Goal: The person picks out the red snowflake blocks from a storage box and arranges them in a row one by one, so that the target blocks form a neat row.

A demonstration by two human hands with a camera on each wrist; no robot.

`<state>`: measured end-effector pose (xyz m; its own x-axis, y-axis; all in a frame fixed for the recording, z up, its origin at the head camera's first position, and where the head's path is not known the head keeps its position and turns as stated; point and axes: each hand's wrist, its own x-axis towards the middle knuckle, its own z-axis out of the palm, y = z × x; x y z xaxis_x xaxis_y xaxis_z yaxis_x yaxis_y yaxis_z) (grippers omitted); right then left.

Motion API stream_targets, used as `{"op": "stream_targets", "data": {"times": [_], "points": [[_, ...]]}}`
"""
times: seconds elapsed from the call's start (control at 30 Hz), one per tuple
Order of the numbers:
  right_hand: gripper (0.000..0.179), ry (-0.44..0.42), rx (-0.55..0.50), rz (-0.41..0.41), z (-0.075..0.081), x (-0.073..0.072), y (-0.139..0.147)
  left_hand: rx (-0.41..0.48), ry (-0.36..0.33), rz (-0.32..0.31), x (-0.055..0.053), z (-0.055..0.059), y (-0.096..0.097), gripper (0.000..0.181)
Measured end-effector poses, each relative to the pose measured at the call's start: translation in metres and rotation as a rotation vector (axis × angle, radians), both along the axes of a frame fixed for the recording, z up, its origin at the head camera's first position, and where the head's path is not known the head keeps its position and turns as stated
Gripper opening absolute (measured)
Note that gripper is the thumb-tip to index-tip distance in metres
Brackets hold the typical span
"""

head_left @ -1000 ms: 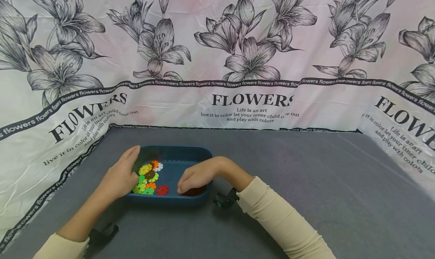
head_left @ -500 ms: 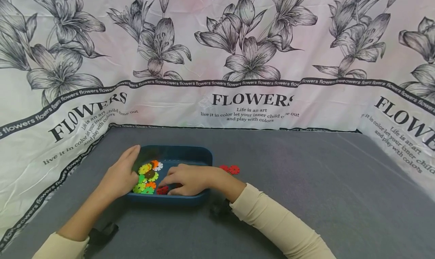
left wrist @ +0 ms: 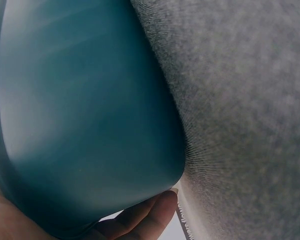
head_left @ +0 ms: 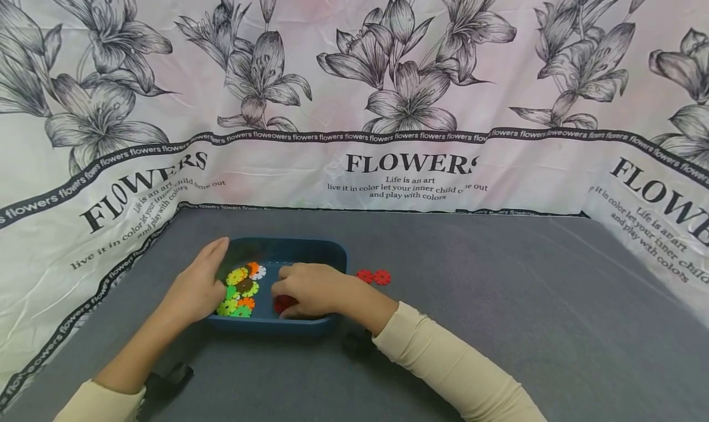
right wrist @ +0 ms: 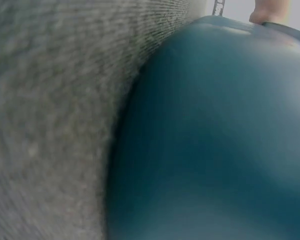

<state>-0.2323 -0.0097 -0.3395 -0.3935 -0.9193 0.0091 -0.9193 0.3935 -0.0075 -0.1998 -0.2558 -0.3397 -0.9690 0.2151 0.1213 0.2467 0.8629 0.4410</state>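
My left hand (head_left: 194, 290) grips the left end of a dark blue tray (head_left: 271, 327). The left wrist view shows its fingers (left wrist: 152, 217) against the outside of the tray wall (left wrist: 90, 120). Inside the tray, at the right, my right hand (head_left: 316, 288) is curled with fingers and thumb around a red flower-shaped disc (head_left: 285, 303), which it partly hides. A pile of yellow, green, orange, white and brown notched discs (head_left: 237, 291) lies along the tray's left side. In the right wrist view the tray's outer wall (right wrist: 215, 125) takes up most of the picture.
Two red discs (head_left: 373, 277) lie on the grey cloth (head_left: 498, 299) just right of the tray. A white curtain with flower prints (head_left: 410, 182) stands behind and at both sides. A black strap (head_left: 168, 379) shows below the left wrist.
My right hand reached left inside the tray, then drew back a little right with the red disc from beside the pile. Two red discs right of the tray came into view. The left hand stayed put.
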Motion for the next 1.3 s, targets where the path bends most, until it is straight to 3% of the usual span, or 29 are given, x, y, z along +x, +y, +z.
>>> {"op": "stream_targets", "data": {"times": [0.13, 0.37, 0.53, 0.77, 1.07, 1.3], "points": [[0.035, -0.035, 0.029, -0.003, -0.001, 0.000, 0.000, 0.001, 0.006, -0.005, 0.000, -0.001, 0.000, 0.079], [0.022, -0.263, -0.008, -0.066, 0.001, -0.005, 0.001, 0.005, 0.016, -0.007, 0.001, -0.003, -0.001, 0.079], [0.017, -0.368, -0.079, -0.070, 0.001, -0.008, 0.002, 0.006, 0.021, -0.002, 0.001, -0.002, -0.001, 0.080], [0.009, -0.402, -0.268, -0.008, 0.005, -0.008, 0.010, 0.009, 0.009, -0.002, 0.001, -0.002, 0.001, 0.080], [0.013, -0.496, -0.411, -0.102, 0.013, -0.013, 0.030, 0.004, 0.003, 0.004, 0.000, -0.002, 0.002, 0.080], [0.013, -0.562, -0.451, -0.158, 0.023, -0.016, 0.047, 0.010, 0.000, 0.007, 0.001, -0.002, 0.000, 0.080]]}}
